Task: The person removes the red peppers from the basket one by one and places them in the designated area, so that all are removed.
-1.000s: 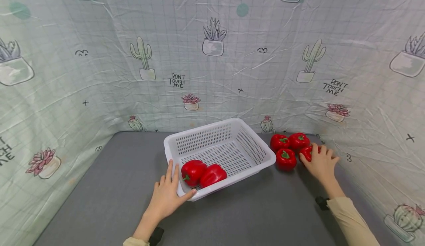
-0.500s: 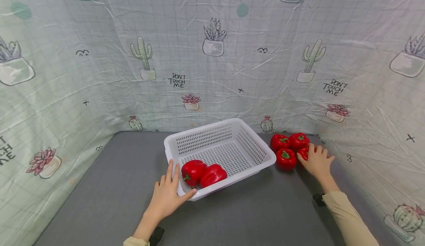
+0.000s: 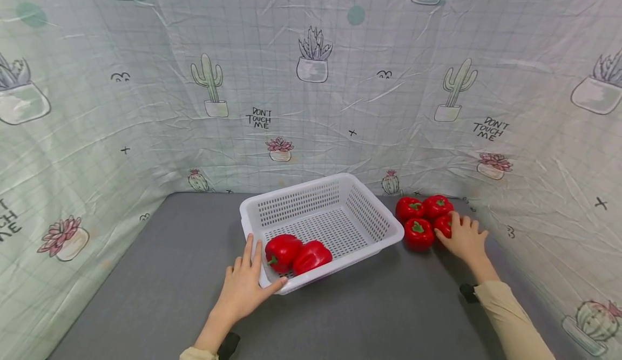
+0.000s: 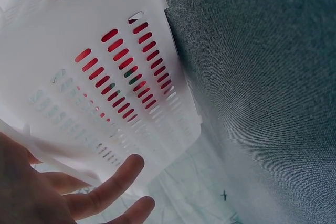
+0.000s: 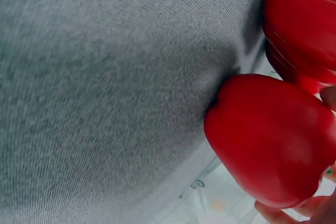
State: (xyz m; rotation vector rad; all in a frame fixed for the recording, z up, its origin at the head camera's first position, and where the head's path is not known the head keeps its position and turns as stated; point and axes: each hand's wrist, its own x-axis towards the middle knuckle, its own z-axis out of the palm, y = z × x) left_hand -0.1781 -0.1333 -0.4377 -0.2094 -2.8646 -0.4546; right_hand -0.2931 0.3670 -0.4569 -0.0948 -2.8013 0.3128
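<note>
My left hand [image 3: 245,287] rests spread on the near left corner of a white perforated plastic basket [image 3: 316,184], fingers straight along its side and thumb on the front rim. Two red bell peppers [image 3: 283,252] lie in the basket at that corner. They show red through the slots of the basket's wall [image 4: 47,40] in the left wrist view. To the right of the basket my right hand [image 3: 467,239] grips a red bell pepper [image 5: 273,135] from above, thumb on one side and fingers curled over the other. Its palm hides part of that pepper.
Beside the held pepper stand three more red bell peppers [image 3: 419,235], clustered near the basket's right end. All this is on a grey cloth-covered table [image 3: 369,317]. A cactus-print curtain [image 3: 340,106] closes in the back and both sides.
My right hand has shifted slightly left with its pepper, closer to the other peppers on the table. The left hand and basket have stayed in place.
</note>
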